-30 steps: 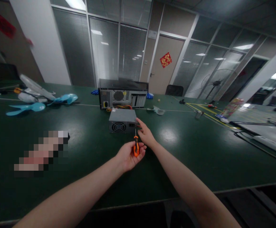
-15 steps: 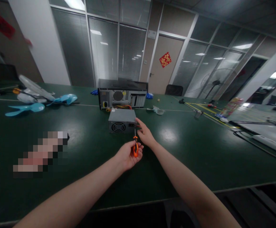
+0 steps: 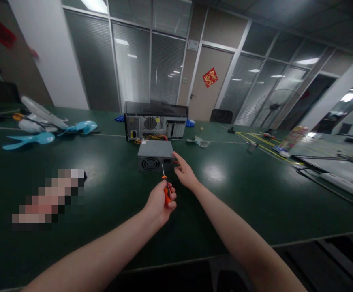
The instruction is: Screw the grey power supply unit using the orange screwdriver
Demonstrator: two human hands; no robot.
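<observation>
In my left hand (image 3: 161, 199) is an orange and black screwdriver (image 3: 167, 192), its thin shaft pointing up and away. The tip appears in front of the near face of a grey computer power supply (image 3: 156, 149); whether it touches cannot be told. That face carries a round fan grille and a power socket. Against the right side of the power supply rests my right hand (image 3: 186, 171), fingers apart and holding nothing. Behind the power supply, coloured wires (image 3: 161, 138) run towards a black computer case (image 3: 156, 121) lying on its side.
The green table (image 3: 109, 227) spans the view. On the left lie light blue fan blades (image 3: 30, 140) and a pixelated object (image 3: 48, 196). A small clear plastic piece (image 3: 199, 141) lies right of the case. Further right are yellow tape lines and a white-edged panel (image 3: 343, 184).
My left hand has swung the screwdriver leftwards, from below the socket's right side to between the fan grille and the socket. My right hand stays at the power supply's side.
</observation>
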